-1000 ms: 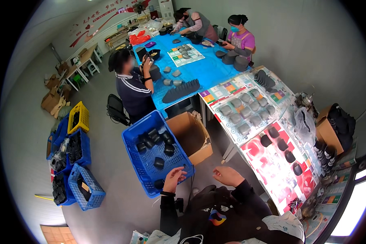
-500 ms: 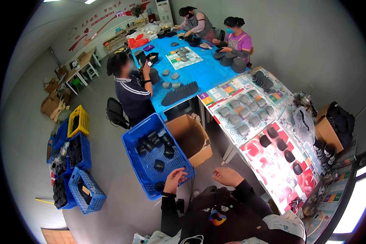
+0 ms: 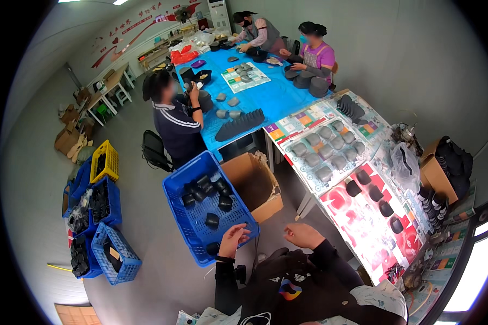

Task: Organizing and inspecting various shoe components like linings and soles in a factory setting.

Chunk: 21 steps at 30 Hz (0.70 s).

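My left hand [image 3: 234, 240] hovers over the near right rim of a blue plastic crate [image 3: 174, 208], its fingers loosely bent and apart, with nothing seen in them. Inside the crate lie several black curved pieces [image 3: 212, 220], shaped like small caps. To the right, in front of my body, my right hand [image 3: 305, 236] hangs in the air with slightly curled fingers, and no object shows in it. Nearest to that hand is the table with a red and white sheet [image 3: 341, 216], where several dark curved pieces [image 3: 386, 208] stand in a slanting row.
An open cardboard box [image 3: 268, 203] stands against the crate. Grey curved pieces [image 3: 337, 142] cover the table's farther part. Three people [image 3: 173, 119] work around the blue-covered table [image 3: 282, 103]. More crates [image 3: 116, 254] sit on the floor at left. A clear plastic bag [image 3: 405, 165] lies on the table's right side.
My hands stay where they were. At the far table, the two people at the back shift their arms and upper bodies a little, and the person at left moves the dark piece held up slightly.
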Tool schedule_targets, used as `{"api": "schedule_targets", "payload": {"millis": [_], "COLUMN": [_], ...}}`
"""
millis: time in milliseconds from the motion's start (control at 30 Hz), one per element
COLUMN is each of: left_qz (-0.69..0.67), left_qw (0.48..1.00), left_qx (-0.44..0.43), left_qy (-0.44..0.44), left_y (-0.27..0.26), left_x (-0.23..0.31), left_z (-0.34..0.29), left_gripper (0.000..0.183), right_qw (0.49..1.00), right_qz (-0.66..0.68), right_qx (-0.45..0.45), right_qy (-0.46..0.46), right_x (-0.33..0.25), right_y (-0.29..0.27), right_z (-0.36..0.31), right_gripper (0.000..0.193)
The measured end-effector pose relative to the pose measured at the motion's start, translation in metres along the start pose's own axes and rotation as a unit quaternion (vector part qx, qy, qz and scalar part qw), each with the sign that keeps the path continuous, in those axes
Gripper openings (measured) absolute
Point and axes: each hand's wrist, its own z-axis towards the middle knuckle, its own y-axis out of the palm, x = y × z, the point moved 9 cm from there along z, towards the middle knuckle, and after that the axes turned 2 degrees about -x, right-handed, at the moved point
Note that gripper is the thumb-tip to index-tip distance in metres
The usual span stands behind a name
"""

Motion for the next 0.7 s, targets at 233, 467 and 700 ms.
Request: {"api": "schedule_targets", "payload": {"millis": [233,467,700], "left_qz": [0.005,-0.002,-0.011], "left_qw": [1.0,1.0,1.0], "left_qx": [0.006,0.002,0.004], "left_qy": [-0.003,-0.002,-0.002], "left_y": [0.0009,0.0021,0.0024], "left_x": [0.0,-0.0024,-0.003], "left_z": [-0.0034,-0.0028,-0.0058], "left_gripper": [0.026,0.027,0.026], "right_qw": [1.0,1.0,1.0], "right_qz": [0.005,0.006,0.001], "right_qx": [0.002,-0.009,0.001], "right_qy": [0.012,0.02,0.014], "right_x": [0.0052,0.0085,0.006], "right_y": [0.0015,0.0041,0.0028], "right_z": [-0.003,-0.0043,-0.0075], "right_gripper": [0.032,0.033,0.032]}}
